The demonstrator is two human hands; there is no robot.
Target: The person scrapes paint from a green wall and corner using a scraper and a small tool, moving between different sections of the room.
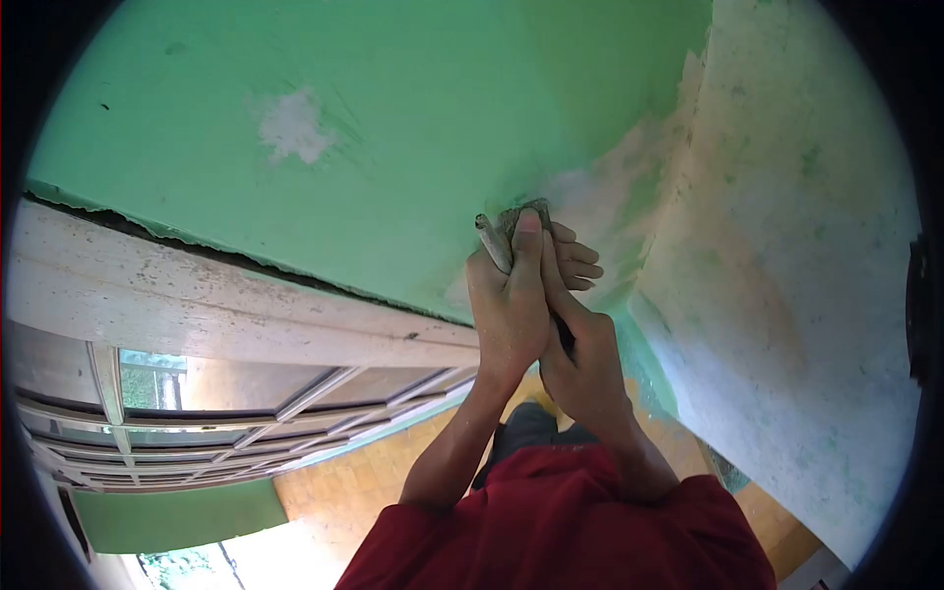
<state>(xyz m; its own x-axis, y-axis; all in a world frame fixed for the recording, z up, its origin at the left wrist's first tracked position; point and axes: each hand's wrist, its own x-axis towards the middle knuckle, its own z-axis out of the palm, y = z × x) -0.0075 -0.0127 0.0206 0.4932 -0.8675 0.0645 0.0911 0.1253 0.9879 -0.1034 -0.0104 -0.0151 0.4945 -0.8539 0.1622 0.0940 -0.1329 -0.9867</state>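
Both of my hands are together against the green wall (413, 128), on a scraper-like tool with a grey, rough flat end (537, 207). My left hand (509, 310) is closed round it, its thumb pressed on the grey end. A pale, stick-like piece (496, 246) sticks up between that thumb and the knuckles. Right up against the left hand, my right hand (587, 344) closes on a dark part (563, 336) showing between the palms. Several fingertips reach out to the right of the tool. Much of the tool is hidden by the hands.
Bare, pale scraped plaster (615, 187) runs beside the hands towards the corner with a whitish, stained wall (796, 226). Further left is another pale patch (295, 126). A white frame (246, 280) with a cracked gap borders the paned window (236, 383). Tiled floor (364, 457) lies below.
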